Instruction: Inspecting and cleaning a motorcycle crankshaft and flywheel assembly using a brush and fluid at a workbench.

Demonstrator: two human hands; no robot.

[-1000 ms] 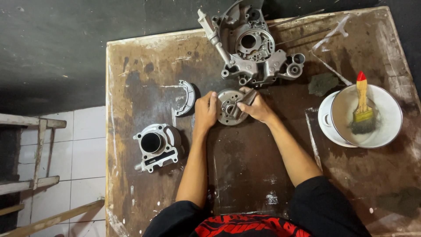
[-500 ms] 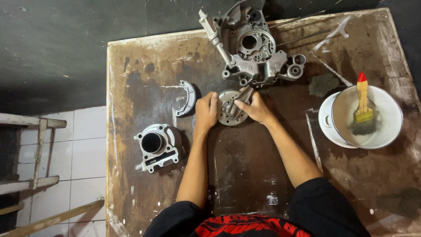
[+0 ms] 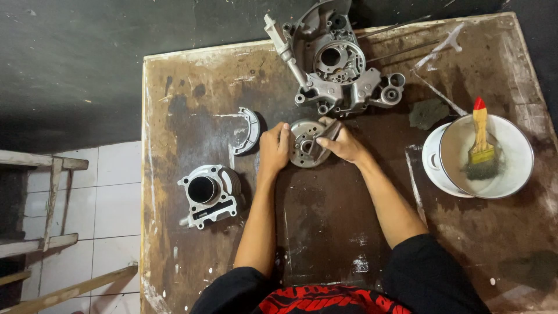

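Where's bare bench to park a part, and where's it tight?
Free: table top-left above the curved shoe; the strip between the forearms; bottom-right below the bowl. Tight: both hands, left hand and right hand, on the round disc, right under the crankcase.

The table (image 3: 325,232) lies bare between the two forearms and toward the near edge. Ahead, the grey engine casing (image 3: 337,64) blocks the way just beyond the round metal disc (image 3: 305,143). A cylinder block (image 3: 206,193) and curved shoe (image 3: 250,131) crowd the left; white bowls (image 3: 511,168) with a brush (image 3: 479,142) fill the right
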